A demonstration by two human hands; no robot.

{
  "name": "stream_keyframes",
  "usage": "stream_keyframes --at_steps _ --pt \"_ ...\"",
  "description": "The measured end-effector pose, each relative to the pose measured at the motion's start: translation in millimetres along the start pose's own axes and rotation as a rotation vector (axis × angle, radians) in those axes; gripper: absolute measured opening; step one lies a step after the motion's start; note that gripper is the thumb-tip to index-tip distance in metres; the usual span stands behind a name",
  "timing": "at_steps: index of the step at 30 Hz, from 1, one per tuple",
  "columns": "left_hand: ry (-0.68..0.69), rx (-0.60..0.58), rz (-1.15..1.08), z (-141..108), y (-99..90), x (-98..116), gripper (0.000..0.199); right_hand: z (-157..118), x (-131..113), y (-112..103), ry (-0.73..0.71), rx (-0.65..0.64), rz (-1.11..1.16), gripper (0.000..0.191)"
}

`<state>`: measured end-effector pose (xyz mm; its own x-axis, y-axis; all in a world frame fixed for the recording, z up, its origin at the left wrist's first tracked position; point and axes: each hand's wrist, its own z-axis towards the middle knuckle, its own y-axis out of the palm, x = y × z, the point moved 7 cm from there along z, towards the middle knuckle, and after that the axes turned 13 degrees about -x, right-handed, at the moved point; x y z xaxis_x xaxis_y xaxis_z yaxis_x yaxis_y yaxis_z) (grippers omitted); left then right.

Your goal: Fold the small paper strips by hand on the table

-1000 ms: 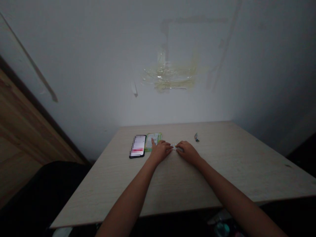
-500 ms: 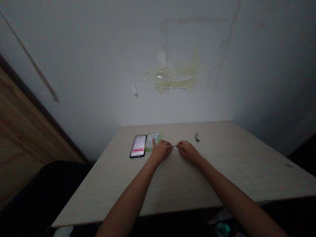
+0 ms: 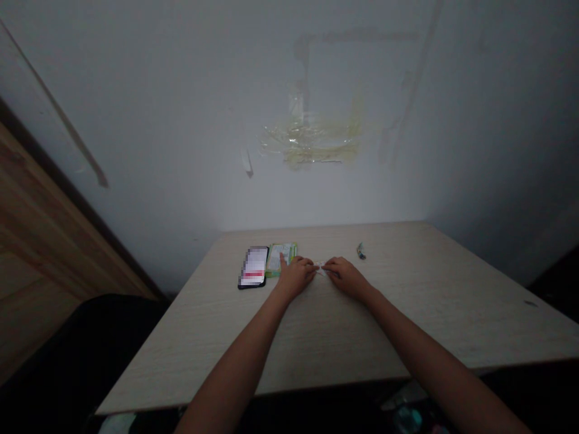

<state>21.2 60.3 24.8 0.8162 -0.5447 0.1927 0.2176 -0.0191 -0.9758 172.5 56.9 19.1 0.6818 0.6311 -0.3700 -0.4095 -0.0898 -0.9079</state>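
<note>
Between my two hands lies a small white piece of paper [image 3: 321,269] with faint markings, low over the table. From its left side the fingertips of my left hand [image 3: 297,274] close on it, while one finger sticks out over a green-and-white packet [image 3: 281,255]. My right hand [image 3: 346,276] has its fingers bent together and pinches the paper's right side. The fingers cover most of the paper, so its full shape is hidden.
A phone [image 3: 254,267] with a lit screen lies left of the packet. Beyond my right hand sits a small crumpled, dark-and-light scrap [image 3: 360,251]. The pale wooden table [image 3: 407,289] meets a wall [image 3: 181,150] bearing old clear tape [image 3: 312,141].
My fingers shift very slightly on the paper, whose visible part looks a little smaller and tilted differently. The phone, packet and scrap stay in place.
</note>
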Motion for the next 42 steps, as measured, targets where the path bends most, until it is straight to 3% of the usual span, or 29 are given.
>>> stream_keyframes --at_steps 9,17,24,28,42 --pt "-0.016 -0.016 -0.005 1.6 1.5 -1.2 0.028 0.0 -0.8 0.3 -0.008 -0.001 -0.007 0.031" --pt "-0.025 -0.014 -0.016 0.3 6.2 -2.5 0.029 6.5 -2.2 5.3 0.050 -0.069 -0.170 0.032" --pt "0.003 0.126 -0.024 -6.9 -7.7 5.2 0.023 5.6 -4.3 5.4 0.074 -0.060 -0.205 0.032" --pt "0.050 0.098 -0.029 -7.5 -7.7 9.2 0.018 4.9 -3.7 4.9 0.055 -0.045 -0.181 0.032" --pt "0.019 0.079 0.017 -5.5 -5.6 8.4 0.020 1.7 1.0 5.0 -0.080 0.033 0.000 0.038"
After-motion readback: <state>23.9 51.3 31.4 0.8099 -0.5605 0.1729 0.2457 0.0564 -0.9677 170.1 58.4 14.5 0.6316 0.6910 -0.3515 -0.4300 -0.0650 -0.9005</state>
